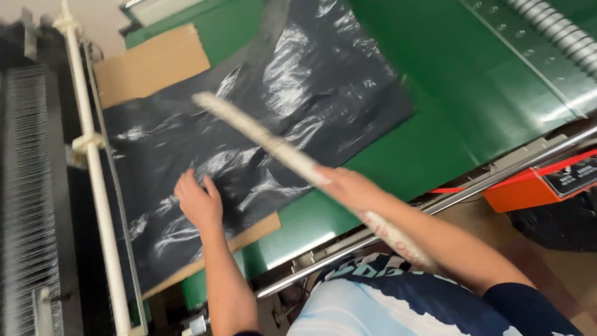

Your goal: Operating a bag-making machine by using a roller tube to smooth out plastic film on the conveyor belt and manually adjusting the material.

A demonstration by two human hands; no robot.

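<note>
A sheet of black glossy plastic film [249, 124] lies spread over a green table [448, 112], on top of brown cardboard [149, 62]. My left hand [199, 202] presses flat on the film near its lower edge, fingers apart. My right hand [345, 186] grips a long pale stick [261, 134], like a ruler or rod, which slants across the film from upper left down toward my forearm. The picture is blurred by motion.
A white pipe rail [93, 162] runs down the left beside a dark machine with fine ribs [28, 186]. A metal bar edges the table's near side [497, 177]. An orange box with a dark panel [541, 183] sits at right; a coiled hose [559, 31] lies top right.
</note>
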